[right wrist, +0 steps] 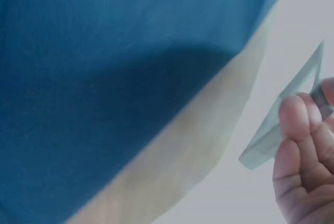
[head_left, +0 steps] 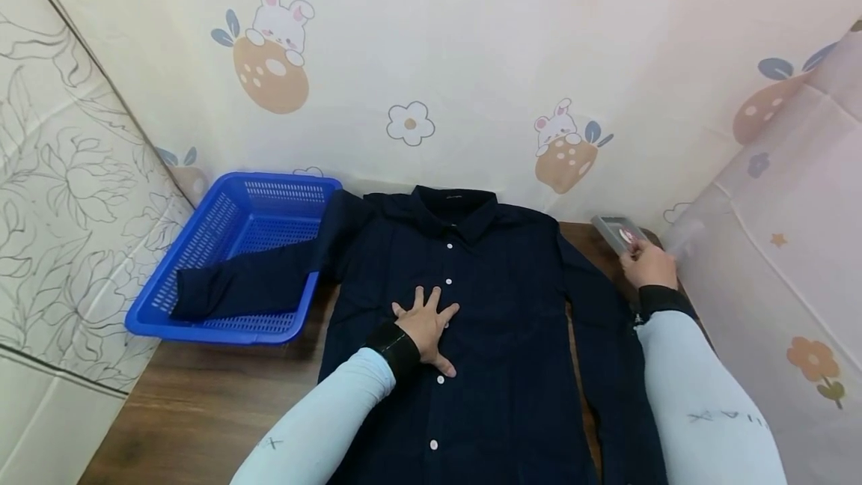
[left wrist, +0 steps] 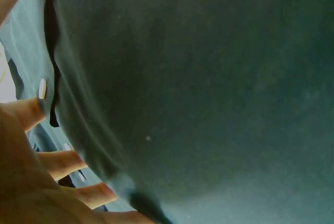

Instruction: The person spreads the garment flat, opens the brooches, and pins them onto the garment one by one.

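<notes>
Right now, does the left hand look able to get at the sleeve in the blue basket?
Probably yes: the left hand rests on the shirt, and nothing visible covers the sleeve draped into the open-topped basket.

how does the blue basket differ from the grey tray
The blue basket is much larger than the grey tray. The basket's walls are perforated, while the tray's visible outer side is plain. A navy sleeve lies in the basket; none lies in the tray. Both are open-topped.

The shirt (head_left: 512, 335) lies between basket (head_left: 202, 330), left, and tray (head_left: 609, 235), right, one sleeve (head_left: 245, 283) in the basket.
</notes>
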`<state>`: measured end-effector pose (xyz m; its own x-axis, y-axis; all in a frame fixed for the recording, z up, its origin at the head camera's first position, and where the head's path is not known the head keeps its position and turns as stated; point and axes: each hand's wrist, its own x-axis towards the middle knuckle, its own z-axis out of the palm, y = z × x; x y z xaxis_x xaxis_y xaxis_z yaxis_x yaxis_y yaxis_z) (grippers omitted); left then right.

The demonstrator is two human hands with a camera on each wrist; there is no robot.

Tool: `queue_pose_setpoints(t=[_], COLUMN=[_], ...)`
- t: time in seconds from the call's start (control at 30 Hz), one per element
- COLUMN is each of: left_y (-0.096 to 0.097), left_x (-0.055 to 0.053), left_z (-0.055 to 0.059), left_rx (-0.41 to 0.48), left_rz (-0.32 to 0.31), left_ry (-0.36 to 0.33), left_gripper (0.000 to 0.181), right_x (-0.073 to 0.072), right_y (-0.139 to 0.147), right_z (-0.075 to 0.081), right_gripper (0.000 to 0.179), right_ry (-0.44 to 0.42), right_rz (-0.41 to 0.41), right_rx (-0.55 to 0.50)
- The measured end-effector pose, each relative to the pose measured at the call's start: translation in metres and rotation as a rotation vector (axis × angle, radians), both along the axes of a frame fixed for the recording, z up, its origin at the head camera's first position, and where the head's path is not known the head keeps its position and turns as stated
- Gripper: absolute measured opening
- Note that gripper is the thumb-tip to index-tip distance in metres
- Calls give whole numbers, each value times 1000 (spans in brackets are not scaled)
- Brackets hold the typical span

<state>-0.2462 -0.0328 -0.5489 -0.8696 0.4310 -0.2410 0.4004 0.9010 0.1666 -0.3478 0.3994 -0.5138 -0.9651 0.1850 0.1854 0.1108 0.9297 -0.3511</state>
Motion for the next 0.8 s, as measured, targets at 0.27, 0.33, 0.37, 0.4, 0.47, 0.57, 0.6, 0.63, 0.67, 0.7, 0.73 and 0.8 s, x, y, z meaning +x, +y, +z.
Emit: queue_pose_setpoints(t=[0.27, 0.33, 0.37, 0.4, 0.47, 0.57, 0.6, 0.63, 0.67, 0.7, 0.73, 0.8], left_y=[-8, -13, -16, -19, -24, -28, -29, -30, -30, -30, -29, -27], left_x=[1, 3, 4, 5, 8, 15, 18, 21, 24, 27, 30, 35], left_z=[14, 19, 22, 24, 27, 29, 29, 29, 29, 28, 28, 28], left_rx=[133, 222, 274, 330, 437, 595, 644, 693, 744, 793, 840, 929], left_rz=[0, 10, 21, 33, 51, 65, 67, 70, 71, 74, 80, 99], left_ry=[-41, -49, -52, -52, -53, -48, -50, -53, -51, -47, -46, -55], left_gripper=[110, 105, 102, 100, 96, 90, 88, 86, 84, 82, 80, 78], right_x=[31, 40, 44, 48, 55, 66, 69, 72, 76, 80, 84, 93], right_y=[-34, -45, -51, -57, -70, -89, -95, -102, -108, -115, -121, -132], right_z=[22, 24, 25, 27, 30, 37, 40, 43, 46, 50, 53, 59], right_gripper=[29, 28, 28, 27, 25, 20, 18, 16, 14, 12, 11, 9], right_ry=[49, 61, 70, 79, 105, 131, 139, 148, 150, 153, 154, 159], right_rz=[159, 183, 200, 222, 265, 337, 363, 390, 415, 441, 467, 523], right_rx=[-9, -14, -17, -21, -29, -38, -46, -56, -71, -90, -112, -152])
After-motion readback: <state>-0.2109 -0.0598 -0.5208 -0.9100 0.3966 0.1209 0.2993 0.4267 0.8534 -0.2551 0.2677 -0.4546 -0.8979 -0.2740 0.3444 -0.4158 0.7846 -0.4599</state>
